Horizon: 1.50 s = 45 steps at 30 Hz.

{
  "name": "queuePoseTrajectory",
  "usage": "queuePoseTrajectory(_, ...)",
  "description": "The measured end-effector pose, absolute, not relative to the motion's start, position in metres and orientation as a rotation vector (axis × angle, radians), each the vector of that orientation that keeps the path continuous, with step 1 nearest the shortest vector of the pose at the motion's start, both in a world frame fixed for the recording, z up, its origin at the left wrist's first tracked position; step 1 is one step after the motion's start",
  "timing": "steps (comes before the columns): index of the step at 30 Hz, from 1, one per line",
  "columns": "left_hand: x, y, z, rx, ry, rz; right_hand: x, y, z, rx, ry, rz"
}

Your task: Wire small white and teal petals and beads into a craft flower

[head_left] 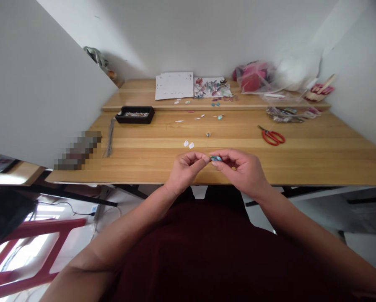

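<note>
Just above the table's front edge, my two hands meet at a small blue petal-shaped piece (216, 159). My right hand (242, 170) is closed, with thumb and fingers pinching the piece. The closed fingers of my left hand (188, 168) pinch its left end, where the fingertips hide the detail. On the wood beyond my hands lie two white petal-shaped pieces (188, 144) and a small shiny bead-like item (208, 134). Farther back are a little blue piece (219, 118) and several thin white slivers (179, 121).
Red-handled scissors (272, 136) lie at right, near a plastic bag of small items (285, 114). A black tray (135, 115) of beads and a bundle of grey wires (110, 138) are at left. White sheets (174, 85) and colourful pieces (211, 87) occupy the raised back ledge.
</note>
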State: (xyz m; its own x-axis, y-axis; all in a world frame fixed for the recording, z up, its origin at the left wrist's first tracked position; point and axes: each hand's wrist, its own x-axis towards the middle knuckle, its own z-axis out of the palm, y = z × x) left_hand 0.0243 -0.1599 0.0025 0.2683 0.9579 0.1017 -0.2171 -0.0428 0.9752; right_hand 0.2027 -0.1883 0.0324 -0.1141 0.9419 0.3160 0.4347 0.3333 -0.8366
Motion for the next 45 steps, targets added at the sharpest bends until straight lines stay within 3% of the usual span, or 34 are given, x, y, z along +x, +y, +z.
queuePoseTrajectory(11, 0.024, -0.161, 0.003, 1.264, 0.851, 1.179, 0.205, -0.187, 0.031, -1.301, -1.753, 0.653)
queuePoseTrajectory(18, 0.026, -0.159, 0.000, 1.198, 0.840, 1.174, 0.208, -0.181, 0.031, -1.219, -1.503, 1.112)
queuePoseTrajectory(28, 0.029, -0.160, -0.001, 1.141, 0.850, 1.188, 0.209, -0.177, 0.028, -1.174, -1.137, 1.393)
queuePoseTrajectory(34, 0.033, -0.163, 0.001, 1.012, 0.881, 1.186, 0.204, -0.181, 0.029, -1.120, -0.968, 1.461)
queuePoseTrajectory(45, 0.032, -0.163, 0.004, 1.013, 0.893, 1.211, 0.217, -0.177, 0.031, -1.195, -1.160, 1.348)
